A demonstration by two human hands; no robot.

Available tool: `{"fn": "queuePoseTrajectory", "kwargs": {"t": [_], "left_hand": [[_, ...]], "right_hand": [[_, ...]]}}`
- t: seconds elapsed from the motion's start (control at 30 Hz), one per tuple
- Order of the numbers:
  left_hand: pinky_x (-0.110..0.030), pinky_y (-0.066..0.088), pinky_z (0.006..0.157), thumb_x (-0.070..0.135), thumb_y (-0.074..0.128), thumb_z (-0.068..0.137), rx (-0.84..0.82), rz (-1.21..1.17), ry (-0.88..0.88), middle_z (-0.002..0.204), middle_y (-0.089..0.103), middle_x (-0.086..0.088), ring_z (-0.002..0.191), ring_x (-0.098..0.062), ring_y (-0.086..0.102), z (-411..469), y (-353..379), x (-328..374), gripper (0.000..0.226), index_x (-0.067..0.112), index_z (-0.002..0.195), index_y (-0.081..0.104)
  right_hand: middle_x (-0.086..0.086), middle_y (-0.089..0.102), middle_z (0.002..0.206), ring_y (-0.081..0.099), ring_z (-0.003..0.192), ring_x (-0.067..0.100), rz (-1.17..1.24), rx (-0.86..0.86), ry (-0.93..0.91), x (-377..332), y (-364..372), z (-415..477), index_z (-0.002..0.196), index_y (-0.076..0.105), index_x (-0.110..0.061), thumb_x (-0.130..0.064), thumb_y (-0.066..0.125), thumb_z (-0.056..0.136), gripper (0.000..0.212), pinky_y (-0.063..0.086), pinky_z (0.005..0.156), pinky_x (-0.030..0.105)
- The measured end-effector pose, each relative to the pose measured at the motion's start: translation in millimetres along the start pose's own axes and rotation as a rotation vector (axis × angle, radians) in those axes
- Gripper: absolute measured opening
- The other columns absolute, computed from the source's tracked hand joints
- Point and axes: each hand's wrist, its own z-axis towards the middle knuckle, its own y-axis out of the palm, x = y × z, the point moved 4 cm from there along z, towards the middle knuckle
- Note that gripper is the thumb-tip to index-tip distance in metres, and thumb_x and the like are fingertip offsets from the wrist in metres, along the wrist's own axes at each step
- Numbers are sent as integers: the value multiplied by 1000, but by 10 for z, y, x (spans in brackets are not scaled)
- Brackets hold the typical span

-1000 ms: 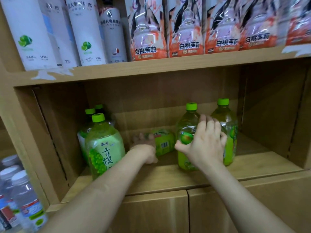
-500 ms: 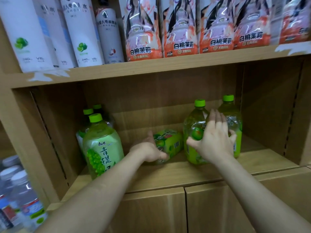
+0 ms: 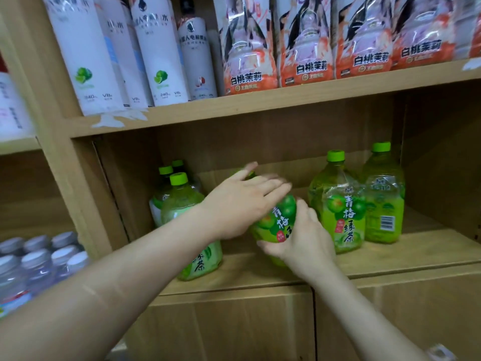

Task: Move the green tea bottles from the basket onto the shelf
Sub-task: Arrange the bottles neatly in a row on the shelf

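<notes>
The step in hand is placing. A green tea bottle [image 3: 279, 220] is held tilted between both hands just above the middle of the shelf [image 3: 421, 248]. It sits in the gap between a cluster of bottles [image 3: 182, 204] by the left wall and a pair of bottles [image 3: 338, 204] standing upright towards the right wall. The right hand [image 3: 304, 238] cups the lower body with fingers curled round it. The left hand [image 3: 242, 204] lies across the upper part, fingers straight, pressing rather than gripping (the cap is hidden under them).

The next move, I judge, calls for righting the bottle and setting its base flat on the board, close to the pair without knocking them. The bottle is clear plastic, rounded at the shoulder, with a glossy green shrink label and yellow-green liquid. Walls this thin probably give under a squeeze. The shelf is matt wood-grain board. The basket is out of view.
</notes>
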Motion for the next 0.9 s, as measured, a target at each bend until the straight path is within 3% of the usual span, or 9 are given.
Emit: {"fn": "queuePoseTrajectory", "kwargs": {"t": [0.07, 0.13, 0.3, 0.37, 0.43, 0.53, 0.6, 0.73, 0.9], "left_hand": [[-49, 24, 112, 7, 57, 72, 169, -91, -78, 145, 42, -10, 136, -26, 36, -89, 24, 2, 75, 17, 142, 35], [-50, 32, 110, 4, 70, 66, 303, -295, -266, 144, 42, -9, 135, -27, 37, -254, 69, -19, 82, 21, 140, 39], [-41, 34, 109, 18, 76, 73, 684, -688, -970, 139, 42, -8, 130, -22, 39, -921, 175, -315, 74, 18, 138, 41], [-34, 32, 108, 29, 76, 75, 680, -857, -1258, 142, 40, -5, 131, -19, 37, -1156, 299, -429, 76, 20, 140, 36], [-37, 36, 106, 42, 75, 73, 538, -1090, -1394, 142, 42, -2, 129, -19, 41, -1274, 504, -423, 83, 24, 141, 32], [-43, 48, 98, 45, 79, 66, 365, -1305, -1372, 128, 55, 0, 113, -19, 57, -1322, 703, -315, 88, 26, 139, 35], [-42, 50, 95, 37, 83, 65, 363, -1342, -1346, 118, 61, 4, 106, -15, 60, -1327, 731, -336, 87, 26, 138, 38], [-40, 50, 95, 22, 80, 69, 403, -1535, -1252, 109, 64, 11, 100, -8, 63, -1264, 777, -326, 80, 25, 137, 37], [-37, 48, 99, 19, 75, 75, 448, -1639, -1144, 121, 62, 0, 105, -8, 62, -994, 883, -215, 75, 28, 137, 34]], "right_hand": [[10, 51, 127, 56, 113, 34, 48, 57, 126, 70, 27, -18, 139, 25, -9, -68, 77, 52, 117, 48, 83, 39], [14, 49, 132, 54, 117, 34, 93, 91, 197, 110, 72, -60, 139, 24, -6, -69, 76, 52, 119, 47, 85, 41], [15, 43, 139, 46, 126, 33, 251, 93, 215, 144, 139, -89, 144, 20, -5, -64, 77, 55, 122, 44, 95, 42], [15, 38, 145, 40, 132, 31, 340, 71, 201, 163, 123, -103, 148, 16, -6, -60, 77, 60, 120, 38, 102, 40], [11, 31, 152, 32, 138, 26, 404, 100, 142, 143, 63, -131, 150, 11, -13, -55, 75, 67, 113, 32, 107, 36], [2, 20, 158, 23, 143, 19, 434, 200, -39, 12, -31, -171, 148, 2, -41, -42, 77, 72, 107, 27, 106, 31], [6, 12, 159, 25, 143, 27, 308, 173, -76, -71, -4, -153, 142, -5, -56, -41, 77, 72, 109, 35, 105, 40], [19, 17, 152, 49, 120, 43, 69, 183, -21, -83, 46, -65, 144, 5, -50, -48, 78, 68, 105, 49, 89, 48], [20, 26, 141, 53, 112, 41, -46, 202, 19, -122, 83, -32, 142, 9, -45, -61, 74, 63, 104, 53, 75, 47]]}}
